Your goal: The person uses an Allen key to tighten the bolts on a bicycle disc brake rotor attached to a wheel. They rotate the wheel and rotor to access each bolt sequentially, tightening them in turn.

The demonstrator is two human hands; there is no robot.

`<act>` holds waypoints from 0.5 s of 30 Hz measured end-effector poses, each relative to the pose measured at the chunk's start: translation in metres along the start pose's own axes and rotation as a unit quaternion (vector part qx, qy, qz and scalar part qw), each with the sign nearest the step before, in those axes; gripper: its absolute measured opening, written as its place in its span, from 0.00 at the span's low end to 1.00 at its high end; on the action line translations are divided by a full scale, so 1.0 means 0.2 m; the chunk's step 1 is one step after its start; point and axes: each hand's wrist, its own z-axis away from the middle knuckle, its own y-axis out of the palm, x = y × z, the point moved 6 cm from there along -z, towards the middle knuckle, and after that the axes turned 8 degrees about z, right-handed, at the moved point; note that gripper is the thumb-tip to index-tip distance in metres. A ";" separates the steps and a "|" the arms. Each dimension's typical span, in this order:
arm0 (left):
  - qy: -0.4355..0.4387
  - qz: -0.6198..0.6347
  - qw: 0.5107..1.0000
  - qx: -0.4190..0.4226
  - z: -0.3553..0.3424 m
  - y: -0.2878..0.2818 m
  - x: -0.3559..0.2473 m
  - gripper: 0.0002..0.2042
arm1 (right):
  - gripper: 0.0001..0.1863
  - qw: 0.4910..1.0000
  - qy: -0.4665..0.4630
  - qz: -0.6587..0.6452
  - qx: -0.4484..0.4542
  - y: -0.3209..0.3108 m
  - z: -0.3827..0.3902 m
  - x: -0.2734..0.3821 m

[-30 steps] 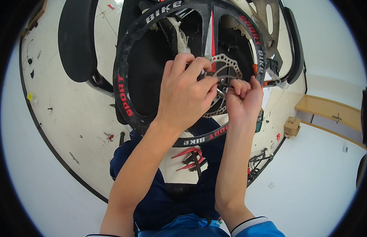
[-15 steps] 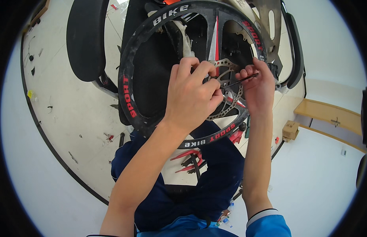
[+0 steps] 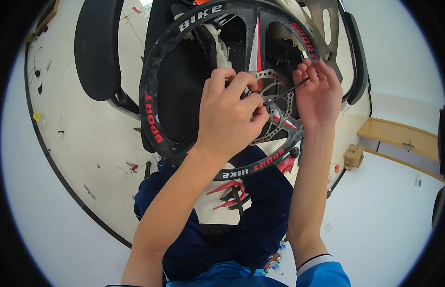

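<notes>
A black bicycle wheel [image 3: 149, 117] with wide spokes and red and white patches lies flat in front of me. On its hub sits a silver, perforated brake disc [image 3: 288, 125]. My left hand [image 3: 229, 112] is curled over the hub, its fingertips closed around the inner end of a thin black hex key [image 3: 287, 92]. The bolt beneath those fingers is hidden. The key's long arm slants up to the right. Its outer end lies against the fingers of my right hand [image 3: 320, 93], which is palm up, with loosely bent fingers apart and not wrapped round it.
The wheel rests on a black chair seat between a left armrest [image 3: 99, 48] and a right armrest [image 3: 355, 57]. A grey metal part [image 3: 326, 28] stands beyond its upper right rim. Red forked parts [image 3: 229, 191] lie below. A cardboard box [image 3: 353, 156] is at the right.
My right hand has moved up and slightly right, its fingers straightening. The hex key's outer end has swung upward. My left hand stays at the hub; the view has shifted slightly.
</notes>
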 end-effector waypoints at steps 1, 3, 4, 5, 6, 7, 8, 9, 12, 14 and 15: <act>0.002 0.001 1.000 0.000 0.00 0.00 0.00 0.05 | 0.08 0.997 0.021 -0.012 0.080 0.01 -0.07 0.00; -0.001 0.001 1.000 -0.003 -0.01 -0.01 -0.01 0.04 | 0.14 0.999 0.038 0.033 0.013 0.09 -0.09 0.00; -0.002 0.002 1.000 -0.005 -0.02 -0.01 -0.02 0.04 | 0.14 0.999 0.038 0.036 0.011 0.09 -0.09 0.00; 0.001 0.006 1.000 -0.006 -0.01 -0.01 -0.02 0.04 | 0.15 0.998 0.040 0.039 0.010 0.09 -0.09 -0.01; 0.004 0.012 1.000 -0.007 -0.01 -0.01 -0.01 0.05 | 0.16 0.998 0.042 0.041 0.009 0.09 -0.09 -0.02; 0.007 0.017 1.000 -0.007 -0.01 0.00 -0.01 0.05 | 0.16 0.998 0.046 0.050 0.012 0.10 -0.10 -0.02; 0.005 0.026 1.000 -0.008 -0.01 0.00 0.00 0.06 | 0.16 0.997 0.049 0.059 0.012 0.11 -0.10 -0.01; 0.003 0.036 0.999 -0.008 0.00 0.01 0.01 0.07 | 0.17 0.996 0.051 0.068 0.011 0.11 -0.10 -0.01; 0.009 0.039 0.999 -0.002 0.00 0.03 0.01 0.12 | 0.17 0.994 0.051 0.096 -0.003 0.12 -0.11 -0.02; 0.010 0.044 0.999 0.003 -0.01 0.05 0.01 0.16 | 0.16 0.993 0.051 0.110 0.004 0.11 -0.12 -0.02; 0.007 0.053 0.999 0.004 -0.01 0.05 0.02 0.18 | 0.16 0.992 0.052 0.116 0.008 0.11 -0.12 -0.02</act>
